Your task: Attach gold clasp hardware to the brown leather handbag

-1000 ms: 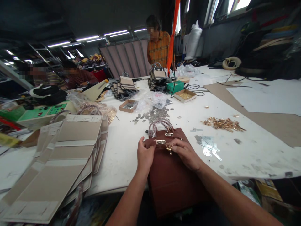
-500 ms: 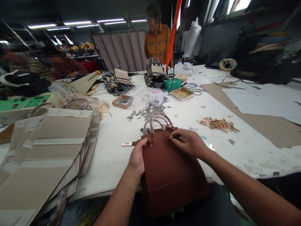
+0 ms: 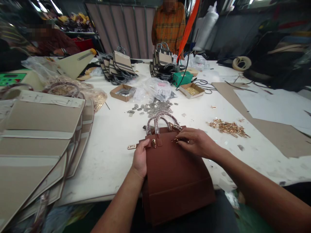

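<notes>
A brown handbag (image 3: 179, 174) leans against the table edge in front of me, its plastic-wrapped handles (image 3: 157, 122) pointing away. My left hand (image 3: 141, 158) grips the bag's upper left side, thumb on the front near a gold turn-lock post (image 3: 154, 143). From that side a strap with a gold end plate (image 3: 132, 147) sticks out. My right hand (image 3: 194, 142) is closed in a pinch at the upper right of the bag's front, on a small gold metal fitting (image 3: 175, 140). The fingers partly hide this fitting. Another gold plate (image 3: 176, 127) shows just above.
Unfinished beige-lined bag pieces (image 3: 41, 129) are stacked at left. Loose gold fittings (image 3: 228, 127) lie to the right, grey metal plates (image 3: 155, 107) beyond the bag. Two small cardboard boxes (image 3: 191, 90), a green box (image 3: 182, 78) and dark bags (image 3: 119, 66) stand farther back. A person in a plaid shirt (image 3: 168, 26) stands behind.
The view has tilted down and shifted slightly. My left hand still grips the bag, and my right hand stays pinched at the same spot on its front.
</notes>
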The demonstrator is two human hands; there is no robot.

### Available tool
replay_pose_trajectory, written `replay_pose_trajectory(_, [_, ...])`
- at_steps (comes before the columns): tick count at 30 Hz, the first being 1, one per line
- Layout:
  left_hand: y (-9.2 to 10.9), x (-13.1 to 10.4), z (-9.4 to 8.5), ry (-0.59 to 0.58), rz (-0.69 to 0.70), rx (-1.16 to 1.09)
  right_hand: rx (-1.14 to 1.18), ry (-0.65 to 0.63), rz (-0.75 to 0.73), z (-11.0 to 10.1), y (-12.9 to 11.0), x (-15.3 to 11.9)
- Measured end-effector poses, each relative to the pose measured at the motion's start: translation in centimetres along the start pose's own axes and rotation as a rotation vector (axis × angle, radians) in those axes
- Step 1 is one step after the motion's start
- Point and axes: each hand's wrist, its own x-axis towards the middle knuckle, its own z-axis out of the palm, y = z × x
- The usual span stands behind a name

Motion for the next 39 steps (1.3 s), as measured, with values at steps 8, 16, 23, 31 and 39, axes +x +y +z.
replay_pose_trajectory(8, [-0.3,0.0,-0.1,-0.006,-0.034,-0.007,-0.082,-0.045,-0.02,0.5,0.2,1.1])
replay_pose_trajectory(16, [-0.4,0.3,-0.2,-0.036,-0.054,-0.018,-0.198,-0.116,-0.08,1.4,0.6,1.5])
replay_pose_trajectory(23, [-0.3,0.3,0.0,-0.002,-0.058,-0.026,-0.117,-0.18,-0.115,1.2,1.4,1.5])
replay_pose_trajectory(31, [-0.2,0.2,0.2,0.021,-0.064,-0.021,-0.251,-0.162,-0.109,2.1,2.0,1.2])
replay_pose_trajectory(39, [-0.2,0.4,-0.1,-0.026,-0.094,-0.05,-0.443,-0.135,-0.076,3.3,1.4,0.7])
